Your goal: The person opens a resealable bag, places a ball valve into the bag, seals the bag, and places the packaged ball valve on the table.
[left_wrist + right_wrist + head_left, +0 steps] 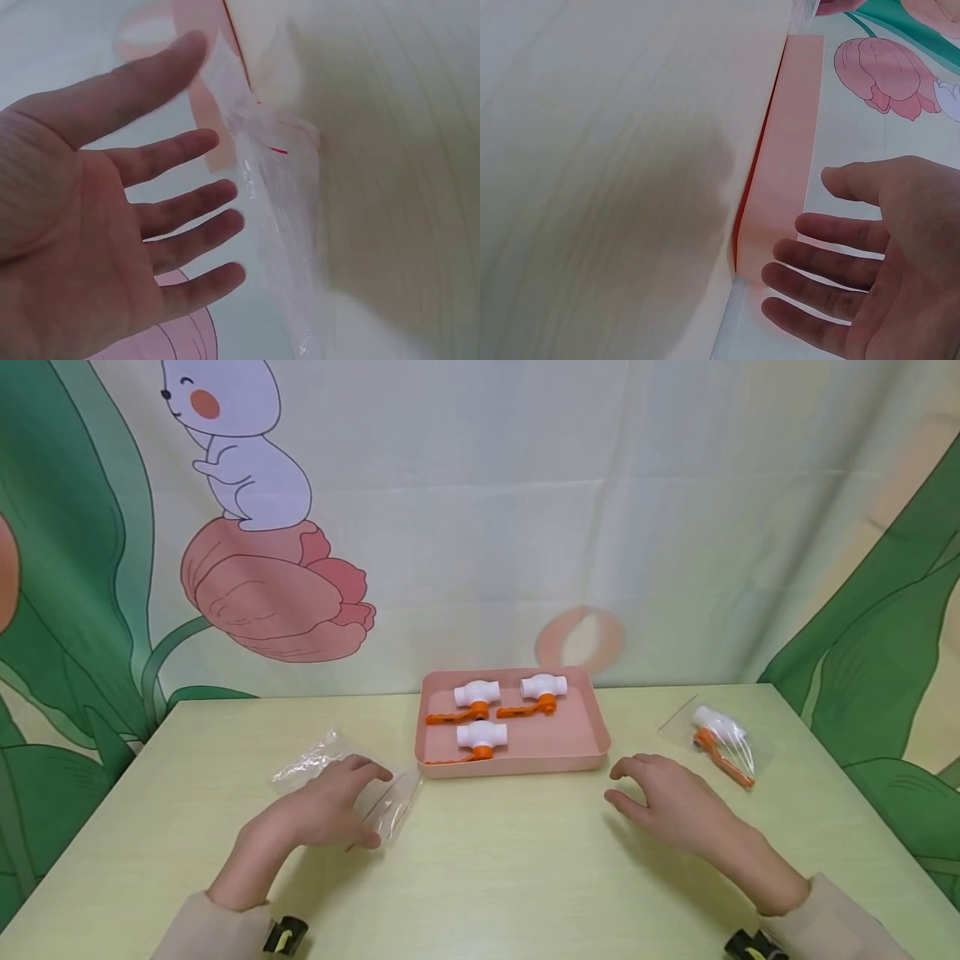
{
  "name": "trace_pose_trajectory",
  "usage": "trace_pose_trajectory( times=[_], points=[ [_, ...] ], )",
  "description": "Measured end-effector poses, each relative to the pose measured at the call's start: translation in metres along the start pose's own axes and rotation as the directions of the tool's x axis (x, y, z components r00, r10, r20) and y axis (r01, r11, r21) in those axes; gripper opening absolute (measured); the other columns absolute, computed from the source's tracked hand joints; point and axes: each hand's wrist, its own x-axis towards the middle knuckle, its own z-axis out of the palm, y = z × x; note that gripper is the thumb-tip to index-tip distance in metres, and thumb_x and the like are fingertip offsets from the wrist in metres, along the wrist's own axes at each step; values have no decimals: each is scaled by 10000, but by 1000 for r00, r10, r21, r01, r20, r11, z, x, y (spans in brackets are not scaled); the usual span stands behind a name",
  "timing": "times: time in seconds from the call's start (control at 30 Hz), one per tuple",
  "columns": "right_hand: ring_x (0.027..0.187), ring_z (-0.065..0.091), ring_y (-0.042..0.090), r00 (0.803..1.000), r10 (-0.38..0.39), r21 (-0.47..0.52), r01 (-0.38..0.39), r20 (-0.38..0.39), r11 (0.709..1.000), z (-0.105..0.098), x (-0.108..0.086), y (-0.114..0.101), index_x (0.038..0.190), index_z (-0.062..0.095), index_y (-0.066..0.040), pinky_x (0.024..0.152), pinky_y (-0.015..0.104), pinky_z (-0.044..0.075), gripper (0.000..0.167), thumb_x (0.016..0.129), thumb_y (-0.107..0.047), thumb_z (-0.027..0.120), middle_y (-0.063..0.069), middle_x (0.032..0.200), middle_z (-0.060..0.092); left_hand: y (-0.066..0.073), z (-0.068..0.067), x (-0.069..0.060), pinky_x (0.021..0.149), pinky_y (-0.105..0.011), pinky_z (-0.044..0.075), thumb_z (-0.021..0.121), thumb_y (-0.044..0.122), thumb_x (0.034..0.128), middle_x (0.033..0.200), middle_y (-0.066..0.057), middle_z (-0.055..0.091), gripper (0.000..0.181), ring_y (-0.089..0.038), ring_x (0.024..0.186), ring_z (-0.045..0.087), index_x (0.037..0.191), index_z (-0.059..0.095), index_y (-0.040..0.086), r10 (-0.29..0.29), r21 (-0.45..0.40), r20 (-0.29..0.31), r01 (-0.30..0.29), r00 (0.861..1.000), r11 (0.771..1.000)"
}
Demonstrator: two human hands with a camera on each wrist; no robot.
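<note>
My left hand (330,806) hovers over crumpled clear plastic bags (397,802) on the left of the table. In the left wrist view its fingers spread apart, with the bags (281,195) beyond the fingertips and nothing gripped. My right hand (671,802) is held above the table, right of the pink tray (555,739), fingers loosely extended and holding nothing. Inside the tray lie three white valves with orange handles: one back left (477,693), one back right (543,686), one in front (482,735). Another white valve (720,731) with an orange handle sits in a clear bag, beyond my right hand.
A pale wooden table (510,868) carries everything. Behind its back edge hangs a printed curtain (465,527) with a cartoon animal and flowers. Dark bands (285,935) sit on both wrists at the sleeve cuffs.
</note>
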Motion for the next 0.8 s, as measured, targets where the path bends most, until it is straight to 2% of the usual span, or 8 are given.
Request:
trace_pose_trajectory(
  times=[0.2,0.37,0.5,0.7,0.8],
  points=[
    [1025,676,300,1000,-1,10,1,12,1000,0,0,0,1114,721,-70,881,510,556,240,956,-249,746,97,1106,720,-5,2,6,1116,-666,298,939,154,715,1615,-227,303,924,-480,1470,252,1508,473,65,15,24,44,-16,999,1000],
    [1016,678,296,1000,-2,11,2,18,1000,0,0,0,1116,721,-70,870,500,560,242,956,-251,746,89,1100,721,-7,5,12,1139,-715,175,927,153,727,1651,-183,266,1006,-434,1523,153,1568,385,62,25,20,95,-27,995,999],
    [1006,679,285,1000,-9,18,9,27,1000,0,0,-1,1119,721,-71,861,489,562,246,957,-255,748,78,1092,722,-8,7,16,1132,-736,143,907,135,739,1636,-178,306,1001,-422,1523,168,1574,362,47,11,65,91,-17,996,998],
    [999,681,281,999,-19,24,18,28,1000,0,0,-1,1114,724,-71,853,486,564,242,955,-252,753,68,1082,724,-9,7,18,1131,-741,124,918,171,736,1594,-166,382,975,-411,1512,213,1556,398,68,-20,88,82,13,996,996],
    [1001,682,282,999,-17,24,17,30,1000,0,0,-1,1115,725,-69,853,487,565,244,954,-251,753,67,1081,725,-8,7,17,1108,-761,155,938,210,716,1535,-162,443,965,-400,1467,307,1528,439,63,-11,122,59,3,998,993]
  ],
)
